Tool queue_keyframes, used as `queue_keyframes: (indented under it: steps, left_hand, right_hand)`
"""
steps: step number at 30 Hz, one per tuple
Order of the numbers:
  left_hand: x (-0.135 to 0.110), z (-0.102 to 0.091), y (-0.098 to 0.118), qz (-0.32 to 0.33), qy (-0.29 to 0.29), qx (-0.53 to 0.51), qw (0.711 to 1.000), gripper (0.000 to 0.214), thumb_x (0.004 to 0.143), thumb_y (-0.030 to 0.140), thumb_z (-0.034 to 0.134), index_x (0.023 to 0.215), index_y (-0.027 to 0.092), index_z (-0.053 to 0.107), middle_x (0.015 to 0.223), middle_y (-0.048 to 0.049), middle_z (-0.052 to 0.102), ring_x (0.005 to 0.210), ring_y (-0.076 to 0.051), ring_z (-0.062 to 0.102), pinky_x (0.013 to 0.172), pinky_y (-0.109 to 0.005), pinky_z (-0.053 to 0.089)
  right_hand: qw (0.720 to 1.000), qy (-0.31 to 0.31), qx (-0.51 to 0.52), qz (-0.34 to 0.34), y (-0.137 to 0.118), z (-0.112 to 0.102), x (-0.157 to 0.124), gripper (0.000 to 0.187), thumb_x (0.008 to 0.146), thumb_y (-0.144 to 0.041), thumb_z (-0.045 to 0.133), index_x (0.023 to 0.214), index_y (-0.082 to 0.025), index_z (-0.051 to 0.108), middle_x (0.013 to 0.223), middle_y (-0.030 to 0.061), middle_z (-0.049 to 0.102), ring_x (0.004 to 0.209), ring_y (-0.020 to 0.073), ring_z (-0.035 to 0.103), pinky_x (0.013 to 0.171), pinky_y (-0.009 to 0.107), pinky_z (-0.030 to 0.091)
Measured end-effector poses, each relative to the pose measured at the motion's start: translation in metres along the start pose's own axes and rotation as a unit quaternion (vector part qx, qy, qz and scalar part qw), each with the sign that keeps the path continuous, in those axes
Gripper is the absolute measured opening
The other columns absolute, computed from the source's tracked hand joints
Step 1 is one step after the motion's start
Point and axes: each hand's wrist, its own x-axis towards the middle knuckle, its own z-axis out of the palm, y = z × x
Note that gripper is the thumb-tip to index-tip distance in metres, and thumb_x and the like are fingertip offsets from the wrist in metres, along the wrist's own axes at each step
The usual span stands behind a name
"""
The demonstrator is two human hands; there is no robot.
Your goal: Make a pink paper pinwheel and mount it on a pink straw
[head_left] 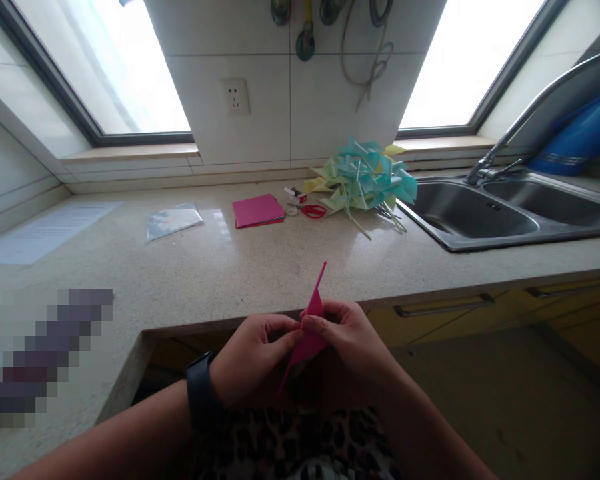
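Observation:
A pink piece of paper [314, 341], partly folded and seen at a slant, is held up just in front of the counter edge. My left hand [260, 350] pinches its left side with thumb and forefinger near the paper's middle. My right hand [350, 333] grips the same paper from the right, thumb pressed on its face. The two hands' fingertips nearly meet. Beyond them on the counter lies a stack of pink paper [258, 210]. Beside it are a small red-and-white box [295, 195] and red-handled scissors [314, 211], whose blades are hidden.
A pile of blue-green and yellow paper pinwheels [373, 175] with sticks lies left of the steel sink [480, 213]. A clear plastic packet [174, 221] and a printed sheet [45, 230] lie on the left of the counter [220, 280]. A pixelated dark object [45, 360] is nearer.

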Motion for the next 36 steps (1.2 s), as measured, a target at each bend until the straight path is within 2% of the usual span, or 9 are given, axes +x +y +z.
queue_keyframes:
  steps: [3,7,16,19,23,25,30,33,36]
  left_hand:
    - [0.0013,0.0001,0.0007,-0.007,0.007,0.002,1.000,0.025,0.087,0.036,0.072,0.102,0.018,0.079,0.100,-0.0072,0.080,0.093,-0.023,0.070,0.082,-0.033,0.051]
    - [0.0021,0.0024,0.0001,-0.039,0.031,-0.029,0.998,0.020,0.081,0.033,0.077,0.093,0.016,0.078,0.092,-0.0070,0.080,0.083,-0.022,0.071,0.077,-0.033,0.052]
    - [0.0004,0.0023,0.0030,-0.005,-0.002,-0.018,1.000,0.024,0.091,0.034,0.068,0.105,0.018,0.080,0.093,-0.0065,0.080,0.086,-0.022,0.071,0.078,-0.032,0.052]
    - [-0.0002,0.0021,0.0041,-0.006,-0.007,-0.021,1.000,0.025,0.092,0.034,0.067,0.106,0.017,0.079,0.093,-0.0070,0.080,0.085,-0.021,0.070,0.077,-0.032,0.052]
    - [-0.0003,0.0031,0.0048,-0.004,-0.005,-0.010,1.000,0.027,0.092,0.035,0.066,0.104,0.015,0.079,0.093,-0.0079,0.079,0.085,-0.022,0.069,0.078,-0.032,0.052]
    - [-0.0005,0.0038,0.0045,-0.005,-0.012,-0.003,1.000,0.027,0.092,0.035,0.065,0.103,0.015,0.079,0.094,-0.0079,0.079,0.083,-0.021,0.069,0.076,-0.032,0.051]
    - [-0.0002,0.0051,0.0033,-0.010,-0.029,0.003,1.000,0.028,0.094,0.038,0.061,0.102,0.016,0.078,0.094,-0.0068,0.077,0.081,-0.020,0.067,0.076,-0.032,0.051]
    - [0.0008,0.0055,0.0030,-0.001,-0.007,0.017,1.000,0.025,0.091,0.037,0.065,0.099,0.016,0.076,0.091,-0.0060,0.076,0.081,-0.019,0.066,0.076,-0.032,0.050]
    - [0.0014,0.0056,0.0013,-0.034,0.018,-0.016,0.999,0.027,0.086,0.039,0.072,0.094,0.014,0.073,0.087,-0.0058,0.075,0.079,-0.018,0.066,0.074,-0.031,0.050]
  right_hand:
    - [1.000,0.010,-0.009,-0.006,-0.0002,0.0012,0.0011,0.020,0.081,-0.037,0.078,0.083,-0.017,0.078,0.077,0.0026,0.072,0.066,0.0122,0.059,0.061,0.025,0.044]
    - [0.999,0.024,-0.021,-0.004,0.0000,0.0024,0.0032,0.020,0.080,-0.036,0.078,0.080,-0.016,0.076,0.073,0.0014,0.070,0.063,0.0113,0.057,0.058,0.024,0.041]
    - [0.999,0.033,-0.040,-0.008,0.0014,0.0034,0.0086,0.022,0.077,-0.038,0.081,0.078,-0.016,0.074,0.071,0.0011,0.069,0.064,0.0120,0.057,0.060,0.025,0.042]
    - [0.999,0.016,-0.042,-0.006,-0.0006,0.0022,0.0072,0.022,0.078,-0.038,0.080,0.078,-0.016,0.075,0.072,0.0012,0.069,0.064,0.0121,0.057,0.059,0.025,0.042]
    - [0.999,-0.049,-0.023,0.000,-0.0033,-0.0010,0.0038,0.024,0.082,-0.040,0.078,0.092,-0.018,0.078,0.084,0.0032,0.073,0.072,0.0138,0.062,0.068,0.026,0.045]
    - [0.998,-0.065,-0.011,0.003,-0.0038,-0.0018,0.0033,0.023,0.083,-0.040,0.078,0.091,-0.018,0.078,0.083,0.0026,0.072,0.072,0.0135,0.061,0.069,0.026,0.045]
    - [1.000,-0.026,-0.007,0.012,-0.0025,0.0012,0.0055,0.026,0.077,-0.041,0.082,0.076,-0.017,0.073,0.073,0.0009,0.067,0.067,0.0136,0.058,0.065,0.027,0.045]
    - [1.000,-0.010,-0.014,0.010,-0.0013,0.0033,0.0068,0.026,0.076,-0.042,0.082,0.075,-0.017,0.072,0.072,0.0010,0.067,0.066,0.0136,0.058,0.064,0.027,0.045]
    - [1.000,0.007,-0.026,0.011,-0.0014,0.0047,0.0076,0.023,0.076,-0.039,0.081,0.076,-0.017,0.074,0.073,0.0017,0.069,0.066,0.0135,0.059,0.064,0.027,0.045]
